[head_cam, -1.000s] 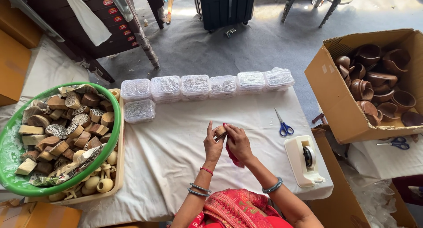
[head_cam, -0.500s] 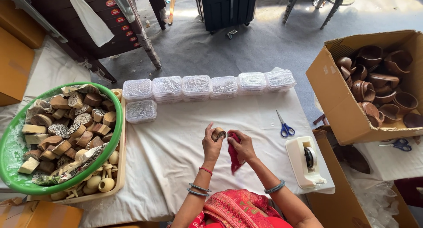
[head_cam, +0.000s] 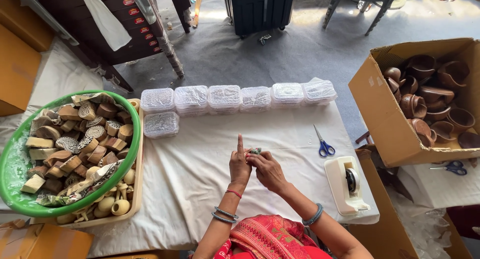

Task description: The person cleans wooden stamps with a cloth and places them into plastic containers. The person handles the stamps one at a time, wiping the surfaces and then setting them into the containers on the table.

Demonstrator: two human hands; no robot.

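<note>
Person, own body: left wrist (head_cam: 231, 193) with thin red thread band, two blue-grey bangles (head_cam: 223, 215) lower on forearm; right wrist with one blue-grey bangle (head_cam: 313, 216); red patterned garment (head_cam: 272, 239) with orange-gold woven border.

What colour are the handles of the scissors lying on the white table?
Blue handles on the scissors, clearest in the head view.

Bare cloth lies open around the hands (head_cam: 255, 166) in the middle of the table (head_cam: 200, 179). A row of plastic boxes (head_cam: 235, 98) blocks the far edge, a green basin (head_cam: 15, 199) the left edge, scissors (head_cam: 324, 144) and a tape dispenser (head_cam: 346, 184) the right.
</note>
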